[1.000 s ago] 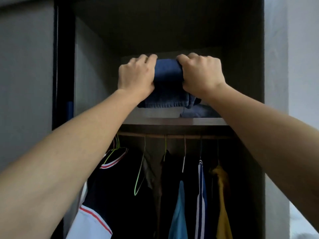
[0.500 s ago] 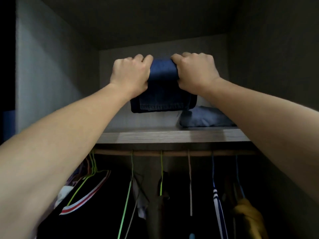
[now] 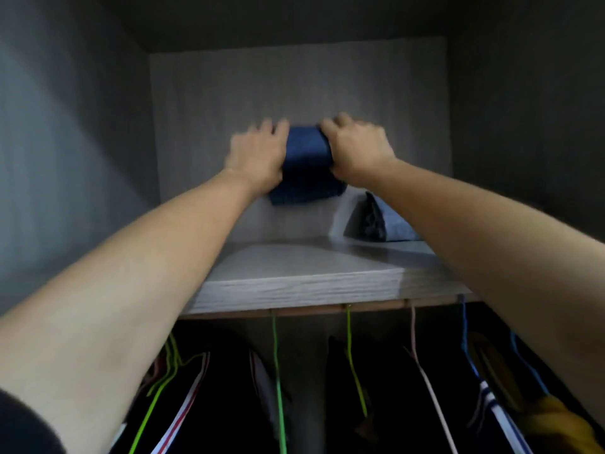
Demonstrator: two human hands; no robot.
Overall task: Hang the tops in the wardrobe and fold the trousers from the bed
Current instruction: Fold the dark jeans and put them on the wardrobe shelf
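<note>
- Head view: folded dark-blue denim trousers (image 3: 306,165) are clasped between left hand (image 3: 255,158) and right hand (image 3: 358,152), fingers curled over.
- They are held above the grey wooden shelf (image 3: 294,283); bare board lies directly below.

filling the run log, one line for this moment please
left hand: grips folded trousers | right hand: grips folded trousers | position: above shelf, not set down

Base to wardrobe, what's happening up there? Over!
Gripping the folded jeans: left hand, right hand. Jeans above the shelf, not down. Another folded pile to the right, apart.
</note>
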